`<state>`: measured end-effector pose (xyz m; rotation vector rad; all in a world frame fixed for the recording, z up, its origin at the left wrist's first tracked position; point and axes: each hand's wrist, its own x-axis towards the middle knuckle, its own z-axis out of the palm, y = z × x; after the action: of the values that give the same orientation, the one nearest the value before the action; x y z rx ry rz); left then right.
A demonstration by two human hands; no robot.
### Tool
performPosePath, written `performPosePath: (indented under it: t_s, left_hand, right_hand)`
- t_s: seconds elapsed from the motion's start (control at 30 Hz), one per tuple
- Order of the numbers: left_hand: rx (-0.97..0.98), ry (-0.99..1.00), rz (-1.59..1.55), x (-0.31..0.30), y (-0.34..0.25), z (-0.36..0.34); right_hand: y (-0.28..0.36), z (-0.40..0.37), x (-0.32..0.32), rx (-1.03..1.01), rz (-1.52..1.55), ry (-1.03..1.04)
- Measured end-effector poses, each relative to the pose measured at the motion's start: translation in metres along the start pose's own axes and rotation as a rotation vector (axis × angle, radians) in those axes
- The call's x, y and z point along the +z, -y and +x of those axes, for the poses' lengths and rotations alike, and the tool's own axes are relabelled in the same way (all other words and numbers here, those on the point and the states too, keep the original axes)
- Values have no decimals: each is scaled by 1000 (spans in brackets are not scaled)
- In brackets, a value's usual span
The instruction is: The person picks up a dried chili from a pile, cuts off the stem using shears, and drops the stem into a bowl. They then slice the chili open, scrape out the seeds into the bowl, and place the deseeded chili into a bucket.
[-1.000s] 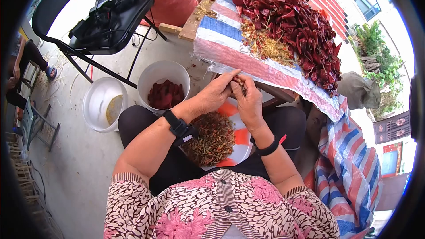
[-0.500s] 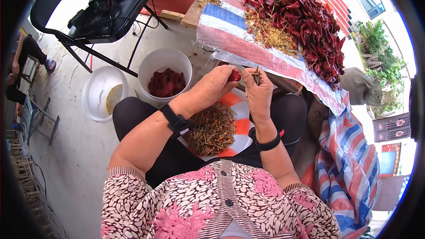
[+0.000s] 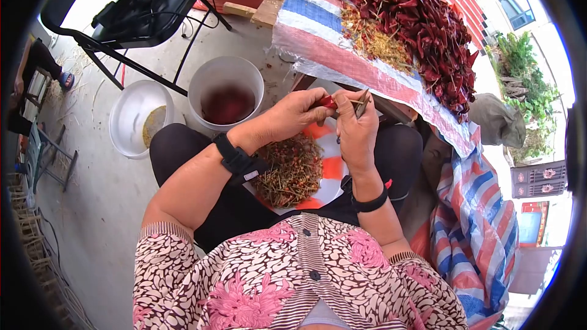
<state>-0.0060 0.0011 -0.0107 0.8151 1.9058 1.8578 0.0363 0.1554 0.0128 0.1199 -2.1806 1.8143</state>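
My left hand (image 3: 304, 111) pinches a dried red chili (image 3: 327, 102), its pale stem pointing toward my other hand. Close beside it, my right hand (image 3: 356, 125) is closed around what looks like a pair of scissors (image 3: 363, 103); pointed metal blades show above the fingers, while most of the handle is hidden. Below both hands, an orange-and-white basin (image 3: 333, 168) rests on my lap. A heap of chili stems and bits (image 3: 290, 174) fills its left part. Ahead, a large pile of dried red chilies (image 3: 409, 18) lies on a striped woven sheet (image 3: 318, 49).
On the floor at left stand a white bucket (image 3: 257, 88) with red chilies inside and a shallower white tub (image 3: 122, 123). A black folding chair (image 3: 147, 33) carries dark cables and gear. Striped sheeting (image 3: 471, 232) hangs at my right. Another person's foot (image 3: 67, 79) shows far left.
The chili and the blade tips have come closer together, and the right hand has turned slightly. The view has shifted a little; the bucket's contents now look darker and blurred.
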Motion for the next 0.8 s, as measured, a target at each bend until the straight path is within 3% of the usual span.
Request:
performPosePath:
  t_s: [0.03, 0.17, 0.3, 0.43, 0.57, 0.67, 0.7, 0.8]
  left_hand:
    - [9, 23, 2, 1, 1, 0]
    - [93, 73, 211, 0, -3, -4]
    - [127, 106, 311, 1, -3, -9]
    - [74, 105, 248, 2, -6, -14]
    - [48, 59, 10, 2, -8, -18]
    - [123, -9, -21, -4, -5, -20]
    - [142, -24, -11, -6, -8, -21]
    - [142, -18, -42, -9, -10, -24]
  right_hand:
    - [7, -2, -1, 128, 73, 9]
    - [1, -5, -7, 254, 214, 66]
    - [-3, -1, -22, 523, 634, 158]
    - [-4, -3, -23, 562, 661, 147]
    - [3, -6, -26, 444, 607, 102]
    - [-12, -13, -43, 408, -15, 236]
    - [-17, -17, -43, 285, -373, 378]
    - [-16, -38, -54, 266, -1092, 644]
